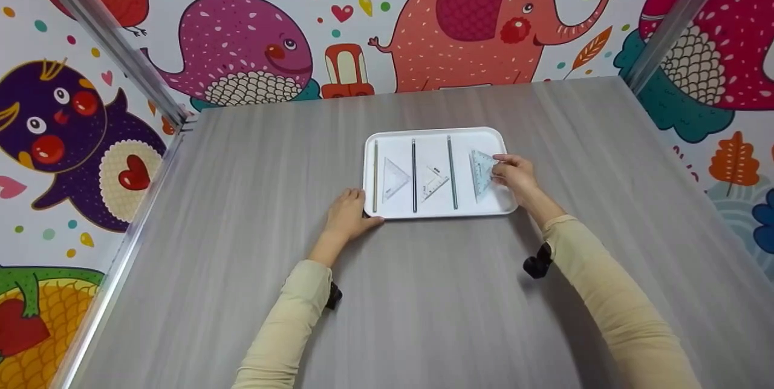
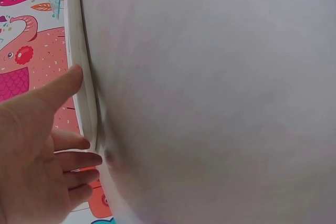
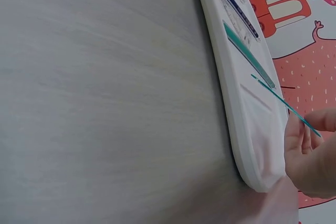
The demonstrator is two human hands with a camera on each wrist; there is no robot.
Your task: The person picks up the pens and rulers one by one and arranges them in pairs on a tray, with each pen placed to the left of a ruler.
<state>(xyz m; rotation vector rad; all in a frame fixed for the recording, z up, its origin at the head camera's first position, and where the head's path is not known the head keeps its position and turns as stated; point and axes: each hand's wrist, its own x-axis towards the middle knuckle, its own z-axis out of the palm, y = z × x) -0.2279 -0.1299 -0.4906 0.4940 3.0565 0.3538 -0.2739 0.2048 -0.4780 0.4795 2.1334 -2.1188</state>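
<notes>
A white tray (image 1: 435,210) lies on the table. My right hand (image 1: 517,177) pinches a teal, see-through set square (image 1: 481,177) between thumb and fingers, over the tray's right end. In the right wrist view this set square (image 3: 286,103) appears edge-on and tilted above the tray floor. My left hand (image 1: 347,215) rests its relaxed fingers against the tray's near left corner, thumb along the front rim. Inside the tray, from left, are a yellowish pencil (image 1: 375,177), a clear set square (image 1: 395,179), a dark pencil (image 1: 414,177), a smaller clear set square (image 1: 436,183) and a green pencil (image 1: 452,174).
The grey wood-grain table (image 1: 423,292) extends around the tray on all sides. Cartoon-printed panels (image 1: 242,44) stand behind it and at both sides, with metal posts (image 1: 109,38) at the corners. A small black device (image 1: 537,262) shows below the right sleeve.
</notes>
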